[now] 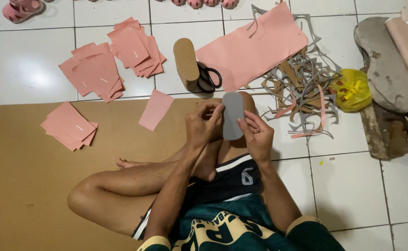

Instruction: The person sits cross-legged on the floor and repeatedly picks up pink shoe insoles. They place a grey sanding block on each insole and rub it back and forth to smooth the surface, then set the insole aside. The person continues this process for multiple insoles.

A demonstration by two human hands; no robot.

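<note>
While both hands pinch the grey insole (pixel 232 116) | left hand (pixel 203 126) at 9 o'clock, right hand (pixel 258 135) at 4 o'clock | advice: keep fingertips on the edges, grip even.

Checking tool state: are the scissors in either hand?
No. The scissors lie on the floor tiles beside the stack of soles; both hands hold the grey insole.

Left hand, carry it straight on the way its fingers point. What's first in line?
The left hand points up and right, fingertips already on the grey oval sole piece. Past that, probably the black-handled scissors beside the cardboard roll, though depth is unclear.
</note>
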